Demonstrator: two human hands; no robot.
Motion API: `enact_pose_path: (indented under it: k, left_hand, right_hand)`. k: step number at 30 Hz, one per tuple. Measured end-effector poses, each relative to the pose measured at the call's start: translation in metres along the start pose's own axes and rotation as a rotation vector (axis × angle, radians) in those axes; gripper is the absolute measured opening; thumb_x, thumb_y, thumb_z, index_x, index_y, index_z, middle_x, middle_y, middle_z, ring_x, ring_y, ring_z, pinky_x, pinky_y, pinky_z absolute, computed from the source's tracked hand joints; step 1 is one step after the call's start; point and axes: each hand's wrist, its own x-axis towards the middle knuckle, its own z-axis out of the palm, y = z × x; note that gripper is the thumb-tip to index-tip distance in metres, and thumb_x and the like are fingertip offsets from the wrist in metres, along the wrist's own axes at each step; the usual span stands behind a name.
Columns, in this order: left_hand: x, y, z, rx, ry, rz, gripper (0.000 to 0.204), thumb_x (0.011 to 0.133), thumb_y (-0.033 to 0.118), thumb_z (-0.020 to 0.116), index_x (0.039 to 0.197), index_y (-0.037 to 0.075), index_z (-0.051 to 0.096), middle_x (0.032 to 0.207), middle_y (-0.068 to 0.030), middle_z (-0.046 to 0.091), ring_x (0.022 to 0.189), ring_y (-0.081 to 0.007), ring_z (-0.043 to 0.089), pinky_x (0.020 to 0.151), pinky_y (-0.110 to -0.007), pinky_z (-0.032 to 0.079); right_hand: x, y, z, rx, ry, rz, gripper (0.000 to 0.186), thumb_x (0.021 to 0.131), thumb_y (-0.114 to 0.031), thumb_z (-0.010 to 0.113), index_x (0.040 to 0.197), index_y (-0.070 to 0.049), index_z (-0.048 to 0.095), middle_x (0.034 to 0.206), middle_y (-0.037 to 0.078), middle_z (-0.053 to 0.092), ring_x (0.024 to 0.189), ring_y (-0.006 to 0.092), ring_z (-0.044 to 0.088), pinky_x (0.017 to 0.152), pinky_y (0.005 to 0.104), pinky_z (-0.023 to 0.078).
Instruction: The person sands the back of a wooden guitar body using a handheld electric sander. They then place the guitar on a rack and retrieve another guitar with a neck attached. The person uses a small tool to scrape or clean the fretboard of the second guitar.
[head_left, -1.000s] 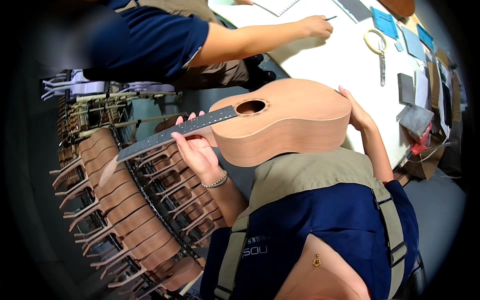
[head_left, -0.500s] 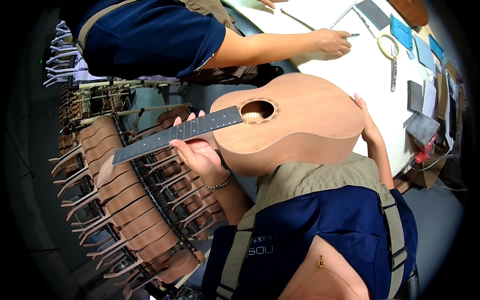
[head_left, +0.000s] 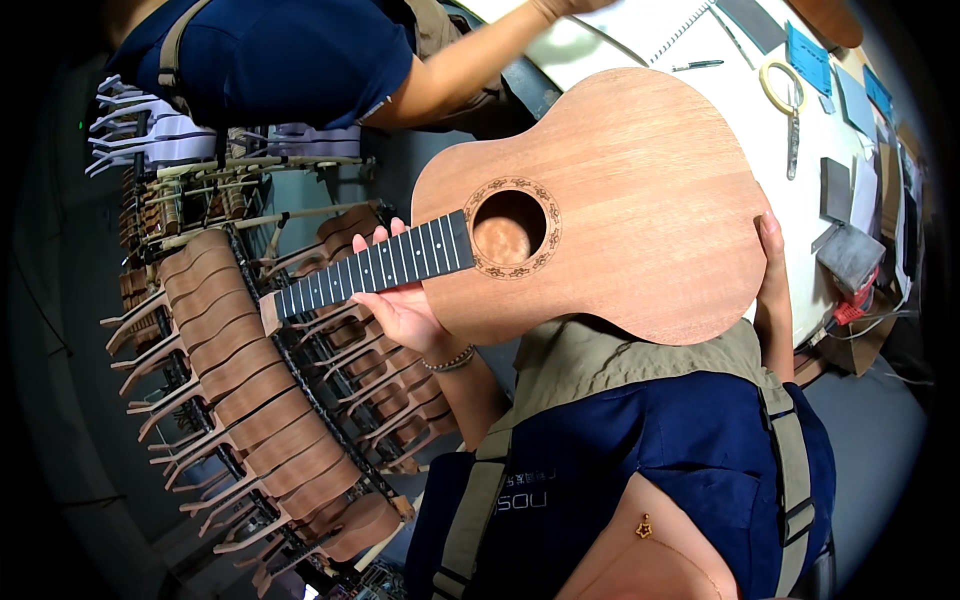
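A small unstrung guitar (head_left: 640, 180) of bare, pale reddish wood lies across in front of me, its top turned up toward the view. A ring of dark ornament circles the sound hole. The dark fretboard (head_left: 375, 266) has light frets and dots and points left. My left hand (head_left: 405, 310) is wrapped round the neck from beneath, thumb on the near side and fingertips showing beyond the far edge. At the body's right end, my right hand (head_left: 772, 262) grips the rim; most of its fingers are hidden behind the body.
Racks (head_left: 250, 390) hold rows of curved wooden guitar bodies at left. Across from me stands a co-worker in a blue sleeve (head_left: 270, 65), an arm over the white table (head_left: 600, 60). On it lie a pen (head_left: 698, 65), a tape roll (head_left: 782, 85) and a grey block (head_left: 848, 258).
I have tilted the guitar so its top faces up more and its side no longer shows. The co-worker's hand has let go of the pen and moved back toward the upper left.
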Motion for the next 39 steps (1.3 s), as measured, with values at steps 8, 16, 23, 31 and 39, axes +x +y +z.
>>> enact_pose_path:
  k: [8, 16, 23, 31, 39]
  left_hand:
    - [0.001, 0.001, -0.001, 0.041, 0.009, 0.021, 0.057, 0.089, 0.050, 0.036, 0.127, 0.007, 0.034, 0.119, -0.0164, 0.048, 0.113, -0.0331, 0.046, 0.096, -0.050, 0.039]
    - [-0.004, 0.002, 0.011, 0.394, 0.033, 0.171, 0.060, 0.083, 0.054, 0.046, 0.114, 0.003, 0.040, 0.101, -0.0150, 0.055, 0.096, -0.0275, 0.056, 0.086, -0.047, 0.047]
    - [-0.007, 0.004, 0.024, 0.380, -0.143, 0.199, 0.058, 0.083, 0.053, 0.048, 0.117, 0.006, 0.041, 0.106, -0.0162, 0.057, 0.099, -0.0324, 0.056, 0.091, -0.048, 0.044]
    - [-0.011, -0.005, 0.028, 0.318, -0.235, 0.144, 0.073, 0.081, 0.047, 0.057, 0.128, 0.000, 0.029, 0.117, -0.0260, 0.049, 0.107, -0.0343, 0.052, 0.090, -0.046, 0.046]
    - [-0.023, -0.010, -0.008, -0.078, 0.049, -0.787, 0.055, 0.087, 0.042, 0.050, 0.128, 0.007, 0.039, 0.130, -0.0155, 0.043, 0.118, -0.0340, 0.042, 0.100, -0.051, 0.032]
  right_hand:
    - [0.009, 0.012, -0.006, 0.071, 0.095, 0.193, 0.066, 0.089, -0.046, 0.032, 0.134, 0.003, 0.029, 0.136, 0.018, 0.033, 0.126, 0.0250, 0.031, 0.104, 0.0341, 0.021]
    - [0.036, 0.097, -0.049, 0.201, -0.071, 0.498, 0.072, 0.090, -0.050, 0.033, 0.138, 0.002, 0.018, 0.141, 0.018, 0.026, 0.129, 0.0248, 0.026, 0.105, 0.0339, 0.020]
    - [0.036, 0.085, -0.034, 0.350, -0.052, 0.464, 0.057, 0.091, -0.046, 0.033, 0.125, -0.002, 0.042, 0.121, 0.012, 0.049, 0.109, 0.0180, 0.048, 0.093, 0.0297, 0.036]
    - [0.034, 0.081, -0.039, 0.536, 0.018, 0.228, 0.048, 0.092, -0.038, 0.031, 0.119, -0.002, 0.048, 0.113, 0.009, 0.055, 0.100, 0.0193, 0.054, 0.087, 0.0309, 0.042]
    - [0.059, 0.089, -0.046, 0.463, 0.291, 0.056, 0.042, 0.092, -0.031, 0.035, 0.113, -0.001, 0.053, 0.107, 0.010, 0.058, 0.098, 0.0180, 0.054, 0.087, 0.0292, 0.041]
